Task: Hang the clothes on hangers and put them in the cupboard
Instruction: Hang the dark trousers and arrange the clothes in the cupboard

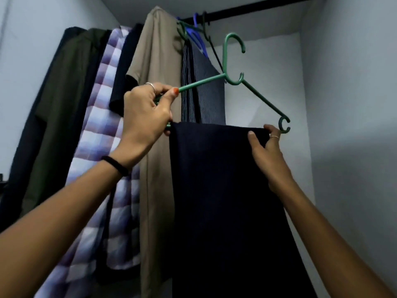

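Note:
A green plastic hanger point(253, 91) is held up inside the cupboard, its hook below the black rail point(253, 8) and not on it. A dark navy garment point(221, 190) is folded over the hanger's lower bar and hangs straight down. My left hand point(144, 117) grips the hanger's left arm, thumb on top. My right hand point(266, 147) pinches the garment's top right edge at the bar, near the hanger's right end hook.
Several clothes hang on the rail to the left: a beige shirt point(156, 67), a purple checked shirt point(103, 117), an olive garment point(64, 100) and a striped dark piece point(202, 91). Blue and black empty hangers point(198, 33) hang beside them. Bare cupboard wall point(343, 104) lies to the right.

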`<control>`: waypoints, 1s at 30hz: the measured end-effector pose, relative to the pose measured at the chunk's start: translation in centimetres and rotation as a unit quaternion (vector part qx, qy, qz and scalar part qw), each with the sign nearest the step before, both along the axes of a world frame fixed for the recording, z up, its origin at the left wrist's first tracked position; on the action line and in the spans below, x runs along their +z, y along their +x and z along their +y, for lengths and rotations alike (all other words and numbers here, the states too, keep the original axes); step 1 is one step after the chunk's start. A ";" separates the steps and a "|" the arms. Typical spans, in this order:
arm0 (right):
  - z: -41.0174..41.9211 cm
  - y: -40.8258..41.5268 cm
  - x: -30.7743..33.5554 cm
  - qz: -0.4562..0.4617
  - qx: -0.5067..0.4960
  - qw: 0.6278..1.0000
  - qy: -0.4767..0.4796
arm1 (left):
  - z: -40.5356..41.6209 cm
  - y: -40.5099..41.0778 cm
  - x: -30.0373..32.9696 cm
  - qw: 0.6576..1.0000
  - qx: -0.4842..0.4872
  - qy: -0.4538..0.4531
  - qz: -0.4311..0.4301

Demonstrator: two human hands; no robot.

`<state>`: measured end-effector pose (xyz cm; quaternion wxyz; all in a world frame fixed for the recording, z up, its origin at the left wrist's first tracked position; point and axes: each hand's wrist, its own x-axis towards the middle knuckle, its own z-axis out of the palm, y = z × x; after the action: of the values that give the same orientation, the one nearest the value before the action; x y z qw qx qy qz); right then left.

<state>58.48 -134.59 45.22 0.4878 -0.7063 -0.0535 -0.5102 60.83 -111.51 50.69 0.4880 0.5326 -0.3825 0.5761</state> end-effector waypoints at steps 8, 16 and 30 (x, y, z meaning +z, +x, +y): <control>-4.9 6.1 10.1 -0.136 0.099 0.985 0.027 | -4.4 2.9 8.7 0.998 0.031 0.042 -0.035; -7.5 12.5 17.1 -0.159 0.090 0.983 0.008 | -6.6 5.8 14.7 0.991 0.099 0.085 -0.031; -8.9 17.2 27.3 -0.086 0.095 0.983 -0.133 | -5.4 9.3 29.0 0.958 0.274 -0.011 -0.084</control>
<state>75.71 -143.54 72.48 0.4295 -0.7102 -0.2295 -0.5084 70.08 -116.88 79.73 0.2835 0.5608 -0.2552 0.7349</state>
